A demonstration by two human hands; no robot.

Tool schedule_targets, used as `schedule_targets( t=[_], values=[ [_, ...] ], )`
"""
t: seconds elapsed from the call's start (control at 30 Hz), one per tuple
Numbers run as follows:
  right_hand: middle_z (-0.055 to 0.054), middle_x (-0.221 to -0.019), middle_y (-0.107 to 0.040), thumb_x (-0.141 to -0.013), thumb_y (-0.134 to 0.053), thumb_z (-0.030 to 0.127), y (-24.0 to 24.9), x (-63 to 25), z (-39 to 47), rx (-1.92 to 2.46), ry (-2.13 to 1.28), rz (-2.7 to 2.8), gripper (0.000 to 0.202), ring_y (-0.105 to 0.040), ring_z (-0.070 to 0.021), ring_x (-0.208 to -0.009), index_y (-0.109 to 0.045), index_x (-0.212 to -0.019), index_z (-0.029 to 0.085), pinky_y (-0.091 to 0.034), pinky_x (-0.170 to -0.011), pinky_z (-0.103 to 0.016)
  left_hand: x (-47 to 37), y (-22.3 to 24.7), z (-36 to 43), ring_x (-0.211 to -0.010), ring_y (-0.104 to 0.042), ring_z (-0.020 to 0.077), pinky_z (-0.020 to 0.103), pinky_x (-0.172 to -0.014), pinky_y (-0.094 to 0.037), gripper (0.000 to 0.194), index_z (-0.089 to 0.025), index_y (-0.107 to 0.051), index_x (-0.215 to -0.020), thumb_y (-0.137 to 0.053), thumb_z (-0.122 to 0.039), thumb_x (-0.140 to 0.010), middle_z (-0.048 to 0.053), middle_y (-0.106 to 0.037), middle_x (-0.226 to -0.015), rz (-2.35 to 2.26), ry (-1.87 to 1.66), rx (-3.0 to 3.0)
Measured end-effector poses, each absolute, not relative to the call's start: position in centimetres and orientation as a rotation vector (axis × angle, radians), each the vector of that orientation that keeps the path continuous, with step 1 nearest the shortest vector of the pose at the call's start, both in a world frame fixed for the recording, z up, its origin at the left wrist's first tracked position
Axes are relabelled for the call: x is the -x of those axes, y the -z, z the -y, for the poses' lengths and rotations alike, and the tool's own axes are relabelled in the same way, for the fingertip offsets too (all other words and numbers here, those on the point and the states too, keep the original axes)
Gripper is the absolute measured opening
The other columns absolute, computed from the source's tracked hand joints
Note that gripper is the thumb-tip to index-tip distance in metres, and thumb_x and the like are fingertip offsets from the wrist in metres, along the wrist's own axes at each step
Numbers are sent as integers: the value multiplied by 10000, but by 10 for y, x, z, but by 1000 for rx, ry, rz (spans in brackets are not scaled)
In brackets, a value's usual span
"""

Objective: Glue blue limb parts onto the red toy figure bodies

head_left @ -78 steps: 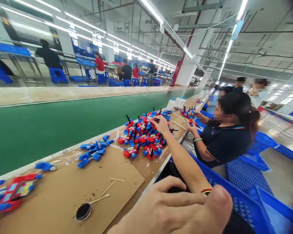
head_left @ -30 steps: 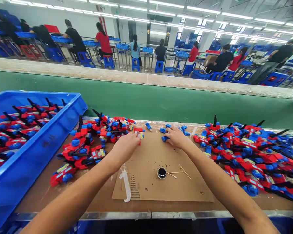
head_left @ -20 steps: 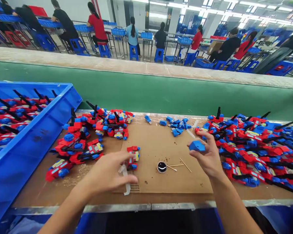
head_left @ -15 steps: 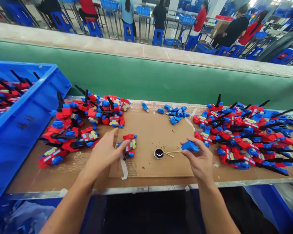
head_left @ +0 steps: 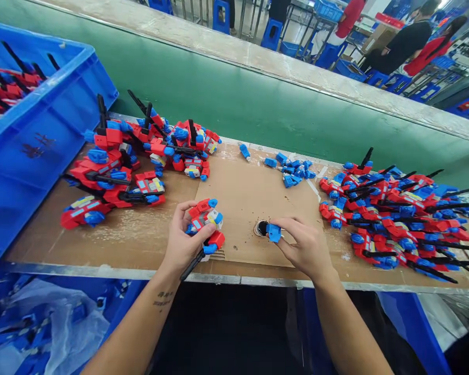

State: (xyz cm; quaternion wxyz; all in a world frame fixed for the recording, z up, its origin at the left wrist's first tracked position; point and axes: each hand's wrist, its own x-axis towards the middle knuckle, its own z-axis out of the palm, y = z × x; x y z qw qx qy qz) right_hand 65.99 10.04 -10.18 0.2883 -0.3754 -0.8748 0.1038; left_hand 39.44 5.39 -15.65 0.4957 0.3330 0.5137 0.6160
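My left hand (head_left: 187,239) is closed around a red and blue toy robot torso (head_left: 202,220), its black gun-like part pointing down toward the table edge. Between the thumb and fingers of my right hand (head_left: 303,245) is a small blue plastic toy part (head_left: 273,233). That part is just beside a small round cup of dark liquid (head_left: 261,228) and overlaps its right side in the view. Beneath both hands lies a cardboard sheet (head_left: 242,192). The cotton swabs by the cup are hidden behind my right hand.
Several loose blue parts (head_left: 295,171) lie at the cardboard's far edge. Toy robots are piled at left (head_left: 113,172) and right (head_left: 398,213). A blue crate (head_left: 50,130) holding more stands at far left. A green partition (head_left: 226,99) rises behind; people sit beyond it.
My left hand has picked up the toy robot torso from the cardboard. My right hand has moved left with the blue part, to the cup. The camera view has shifted and tilted.
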Motion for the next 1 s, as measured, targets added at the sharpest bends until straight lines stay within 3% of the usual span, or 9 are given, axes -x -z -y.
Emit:
schedule_targets(
  t=[0.1, 0.27, 0.47, 0.73, 0.83, 1.0],
  values=[
    [-25, -930, -734, -890, -704, 199, 108, -663, -102, 1170, -426, 2194, 181, -641, -185, -824, -691, -1067, 231, -519, -733, -316, -395, 167, -53, -662, -654, 116, 225, -588, -571, 580, -250, -508, -1119, -899, -314, -696, 0, -708, -922, -1089, -1539, -637],
    [-4, -859, -686, -842, -764, 396, 112, -657, -111, 1471, -655, 1895, 262, -540, -150, -688, -709, -1039, 232, -458, -664, -301, -394, 167, -54, -662, -661, 117, 217, -578, -575, 553, -244, -530, -1097, -908, -268, -694, 5, -716, -918, -1050, -1558, -608],
    [1, -791, -687, -804, -786, 393, 110, -646, -118, 1523, -728, 1913, 249, -521, -139, -641, -740, -979, 222, -426, -639, -299, -393, 163, -55, -657, -655, 105, 183, -562, -546, 533, -242, -543, -1094, -902, -239, -701, -7, -712, -891, -1037, -1549, -615],
    [-11, -927, -741, -821, -828, 331, 100, -648, -91, 1166, -1085, 1360, 374, -703, -174, -830, -703, -1170, 292, -574, -744, -296, -410, 146, -44, -693, -635, 97, 176, -585, -545, 551, -241, -642, -1201, -897, -236, -713, 11, -699, -920, -973, -1448, -606],
    [-19, -936, -749, -853, -802, 343, 92, -632, -77, 986, -1177, 1230, 313, -731, -195, -887, -715, -1149, 295, -606, -807, -325, -431, 141, -40, -706, -648, 113, 217, -632, -571, 489, -271, -653, -1152, -890, -243, -725, -3, -703, -875, -763, -1421, -551],
    [-12, -858, -756, -903, -749, 334, 92, -607, -64, 907, -1335, 1129, 299, -755, -207, -831, -685, -1195, 309, -634, -786, -355, -455, 141, -38, -804, -681, 119, 260, -770, -575, 485, -272, -621, -1055, -915, -197, -677, -26, -724, -942, -597, -1414, -415]
  ],
)
